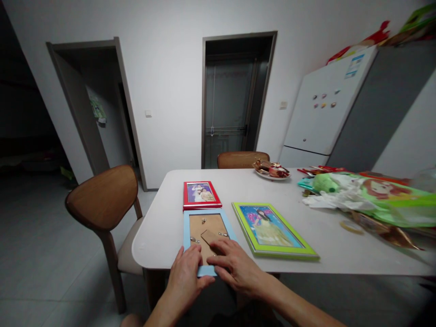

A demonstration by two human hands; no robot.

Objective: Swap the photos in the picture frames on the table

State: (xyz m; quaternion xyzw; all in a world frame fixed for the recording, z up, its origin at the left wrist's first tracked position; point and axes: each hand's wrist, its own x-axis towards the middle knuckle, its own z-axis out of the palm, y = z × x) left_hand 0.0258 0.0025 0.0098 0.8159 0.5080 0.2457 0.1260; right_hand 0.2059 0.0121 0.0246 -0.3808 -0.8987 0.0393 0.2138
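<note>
A light blue picture frame [186,227] lies face down at the table's near edge, its brown backing board [195,224] showing with small metal clips and a fold-out stand leg [208,237]. My left hand [186,271] is closed on the frame's near left corner, fingers on top and thumb along the near edge. Bent over the near right part is my right hand [235,265], its fingertips pressed on the backing and the frame's edge. What lies beneath those fingers is hidden. Beyond it sits a red picture frame [202,205], face up. To the right lies a lime green picture frame [286,251], also face up.
The white table [156,218] has a rounded left corner. A plate [272,176] of items stands at its far side. Bags and wrappings [371,195] crowd the right end. Wooden chairs stand left [105,200] and behind [241,159]. A fridge [316,109] is at back right.
</note>
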